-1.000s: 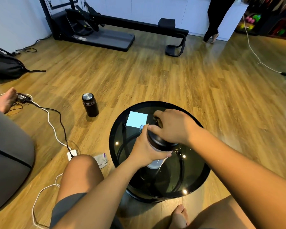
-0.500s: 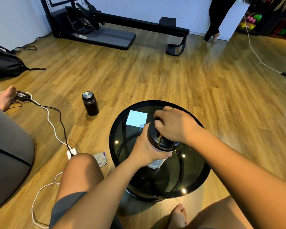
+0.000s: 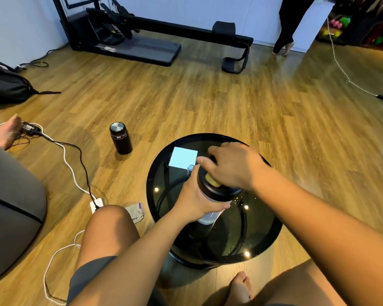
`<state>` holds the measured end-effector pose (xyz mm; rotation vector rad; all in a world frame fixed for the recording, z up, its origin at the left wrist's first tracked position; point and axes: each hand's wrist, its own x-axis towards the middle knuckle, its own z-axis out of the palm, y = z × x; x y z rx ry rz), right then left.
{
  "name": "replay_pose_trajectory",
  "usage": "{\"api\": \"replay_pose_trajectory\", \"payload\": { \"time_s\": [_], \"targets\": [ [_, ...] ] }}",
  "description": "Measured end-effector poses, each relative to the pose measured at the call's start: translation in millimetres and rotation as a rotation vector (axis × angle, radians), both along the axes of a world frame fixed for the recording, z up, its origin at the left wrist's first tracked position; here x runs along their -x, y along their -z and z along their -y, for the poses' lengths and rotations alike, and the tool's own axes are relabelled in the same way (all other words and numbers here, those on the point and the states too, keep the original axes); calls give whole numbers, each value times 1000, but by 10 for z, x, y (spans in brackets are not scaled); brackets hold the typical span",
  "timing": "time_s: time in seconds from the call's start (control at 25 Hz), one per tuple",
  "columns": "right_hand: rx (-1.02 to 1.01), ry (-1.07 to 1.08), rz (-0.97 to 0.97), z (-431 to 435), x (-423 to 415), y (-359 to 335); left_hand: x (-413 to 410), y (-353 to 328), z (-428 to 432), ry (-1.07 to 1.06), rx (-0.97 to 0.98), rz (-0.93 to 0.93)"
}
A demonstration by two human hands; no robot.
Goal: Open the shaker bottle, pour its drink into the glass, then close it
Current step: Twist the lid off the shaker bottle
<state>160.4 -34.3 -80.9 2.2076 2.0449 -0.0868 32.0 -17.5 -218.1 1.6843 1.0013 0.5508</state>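
Observation:
The shaker bottle (image 3: pixel 208 217) has a clear body and a black lid (image 3: pixel 221 191) with a yellow tab (image 3: pixel 212 180). It stands on the round black glass table (image 3: pixel 263 235). My left hand (image 3: pixel 195 199) is wrapped around the bottle's body just under the lid. My right hand (image 3: pixel 234 165) grips the lid from above, fingers curled over its far side. A small clear glass (image 3: pixel 190 168) peeks out behind my left hand, mostly hidden.
A light blue square note (image 3: pixel 182 157) lies on the table's far left. A dark flask (image 3: pixel 120 138) stands on the wooden floor to the left. Cables and a white plug block (image 3: pixel 96 204) run near my left knee. A folded cloth (image 3: pixel 136 212) lies beside the table.
My right hand has turned on the lid, and the yellow tab now shows at the lid's near side. My left hand stays on the bottle's body.

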Motion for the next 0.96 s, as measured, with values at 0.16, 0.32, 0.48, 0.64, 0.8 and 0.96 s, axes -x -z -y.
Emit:
{"api": "replay_pose_trajectory", "payload": {
  "time_s": [0.16,0.32,0.48,0.64,0.8,0.96],
  "targets": [
    [-36,-338,-367,125,327,126,-45,98,42,69,-51,-149],
    [-295,-308,-714,69,241,-70,-35,28,38,36,-40,-50],
    [-74,33,-135,-50,-52,-20,1,-7,0,-10,4,1],
    [-19,-114,-147,-66,66,105,-1,34,9,2,-4,-74],
    [-74,-376,-393,-19,390,110,-19,18,58,60,-63,-118],
    [-279,-315,-629,-4,317,-69,-6,10,32,11,-7,-66]
  ]
}}
